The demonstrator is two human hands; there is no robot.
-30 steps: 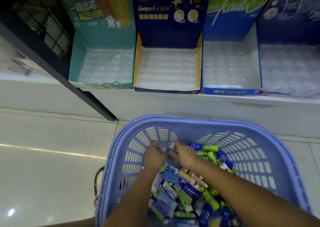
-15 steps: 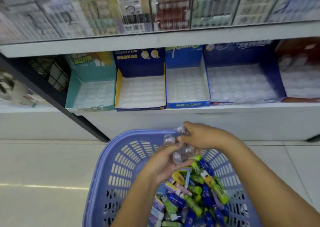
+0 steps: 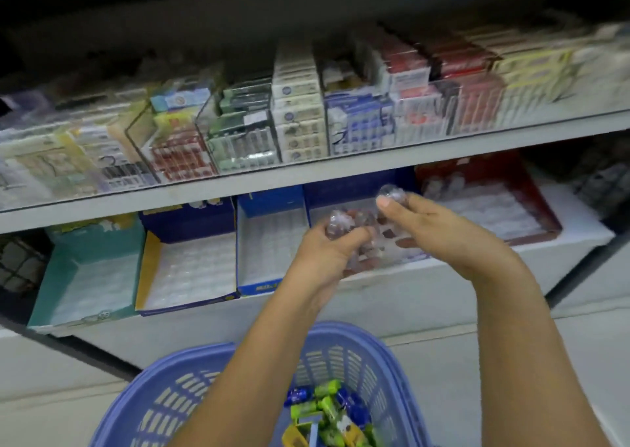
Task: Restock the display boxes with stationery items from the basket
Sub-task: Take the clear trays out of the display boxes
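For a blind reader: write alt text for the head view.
Left hand and right hand each hold clear plastic items before a row of display boxes on a shop shelf. Below, a purple basket holds colourful stationery.

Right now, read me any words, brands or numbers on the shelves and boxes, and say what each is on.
No text reads clearly; the picture is motion-blurred.
Blue display box: yellow print on its front lip, too blurred.
Navy display box: yellow marks on its back panel, too blurred.
Packs on the upper shelf: labels too small and blurred.
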